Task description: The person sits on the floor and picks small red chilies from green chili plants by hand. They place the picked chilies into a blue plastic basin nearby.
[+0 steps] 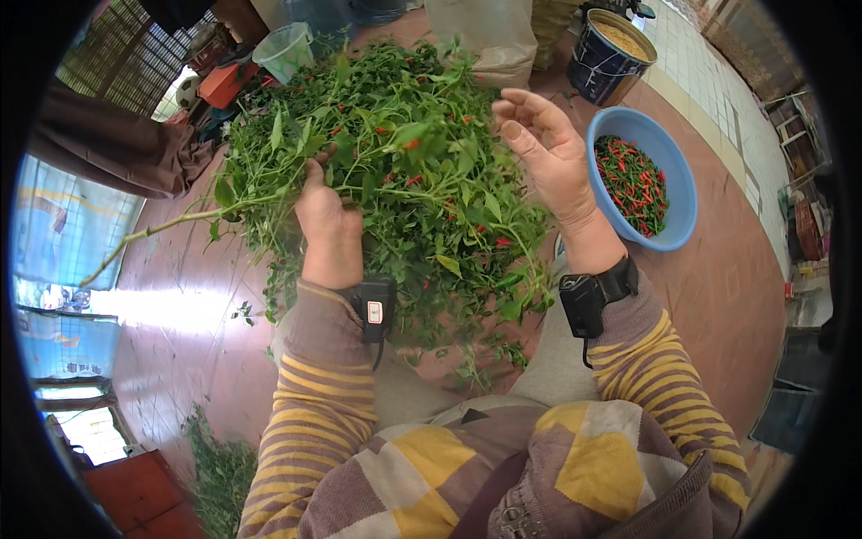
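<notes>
My left hand (328, 214) grips a cut chili pepper branch (195, 217), its bare stem jutting out to the left and its leafy end spreading right. Small red chilies (413, 180) show among the leaves. Below and beyond it lies a big heap of green pepper plants (397, 87). My right hand (545, 148) is raised at the heap's right side, fingers apart and slightly curled, with nothing seen in it. Just right of that hand, a blue plastic basin (680, 168) on the floor holds picked red and green chilies (633, 185).
A dark bucket (592, 71) of yellowish grain stands beyond the basin. Behind the heap are a pale sack (481, 40) and a translucent plastic basket (283, 54). More plants (219, 471) lie at the lower left beside a red box (145, 492). Leaf scraps dot the tiled floor (202, 377).
</notes>
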`<state>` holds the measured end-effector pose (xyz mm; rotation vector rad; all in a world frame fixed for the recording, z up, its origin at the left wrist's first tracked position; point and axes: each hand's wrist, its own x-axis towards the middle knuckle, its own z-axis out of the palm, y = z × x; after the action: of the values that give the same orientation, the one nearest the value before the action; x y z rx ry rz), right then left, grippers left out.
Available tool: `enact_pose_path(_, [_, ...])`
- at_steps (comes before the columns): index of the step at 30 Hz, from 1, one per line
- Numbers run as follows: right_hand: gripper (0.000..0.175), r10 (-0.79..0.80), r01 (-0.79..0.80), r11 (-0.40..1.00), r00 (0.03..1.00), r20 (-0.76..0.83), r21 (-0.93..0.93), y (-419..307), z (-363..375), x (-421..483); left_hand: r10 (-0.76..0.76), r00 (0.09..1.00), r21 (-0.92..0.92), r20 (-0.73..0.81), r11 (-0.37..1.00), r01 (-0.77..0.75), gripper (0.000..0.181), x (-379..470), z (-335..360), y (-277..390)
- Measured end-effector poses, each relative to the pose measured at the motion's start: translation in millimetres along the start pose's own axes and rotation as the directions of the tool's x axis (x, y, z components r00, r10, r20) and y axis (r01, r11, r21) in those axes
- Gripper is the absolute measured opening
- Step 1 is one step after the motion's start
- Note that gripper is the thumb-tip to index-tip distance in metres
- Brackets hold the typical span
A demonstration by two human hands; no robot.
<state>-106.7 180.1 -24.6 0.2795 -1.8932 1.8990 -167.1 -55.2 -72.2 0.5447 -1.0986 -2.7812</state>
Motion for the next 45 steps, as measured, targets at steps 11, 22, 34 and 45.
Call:
enact_pose_path(11, [0.011,-0.243,0.425,0.619,0.903,0.353,-0.66,12.2,19.4,-12.2,0.113,0.99,0.169,0.081,0.978,-0.125,0.019,1.2,-5.7,-23.3])
enact_pose_path(22, [0.026,0.39,-0.407,0.912,0.898,-0.205,-0.051,26.4,-36.1,2.3,0.067,0.996,0.076,0.064,0.995,-0.072,0.022,1.2,-1.3,3.3])
enact_pose_path(34, [0.022,0.435,-0.417,0.901,0.865,0.25,-0.124,35.2,10.6,-11.9,0.107,0.966,0.245,0.235,0.955,-0.165,0.027,-14.7,6.8,-7.9])
enact_pose_path(45, [0.038,0.199,-0.101,0.914,0.956,0.218,-0.393,51.9,29.4,-25.9,-0.005,0.936,0.25,0.353,0.964,-0.089,0.026,-22.6,10.5,-12.7])
